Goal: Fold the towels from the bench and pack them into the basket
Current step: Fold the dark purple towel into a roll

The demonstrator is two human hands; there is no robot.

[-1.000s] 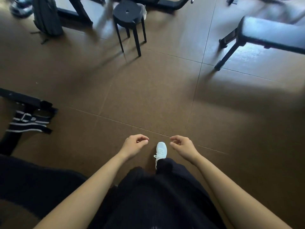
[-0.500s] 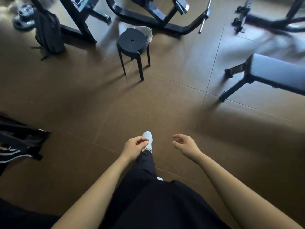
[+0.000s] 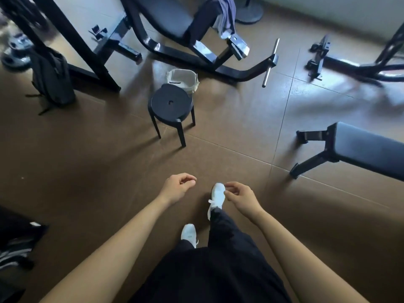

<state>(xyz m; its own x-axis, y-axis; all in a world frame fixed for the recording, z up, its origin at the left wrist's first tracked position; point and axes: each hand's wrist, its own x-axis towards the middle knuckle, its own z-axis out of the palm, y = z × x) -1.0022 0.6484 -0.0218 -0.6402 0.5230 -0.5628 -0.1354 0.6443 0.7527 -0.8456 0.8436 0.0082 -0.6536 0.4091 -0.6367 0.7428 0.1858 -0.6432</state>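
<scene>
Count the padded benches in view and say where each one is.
2. The far bench stands top centre, beyond the stool, with cloths draped over it. The near bench sits at the right edge, partly cut off. Others may be out of view.

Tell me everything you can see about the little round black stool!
The stool is round and black, looks like smooth plastic, with a small hole in the middle of its seat. It stands upright on the brown floor; three slanting legs show. Nothing lies on it. A pale basket sits just behind it.
</scene>
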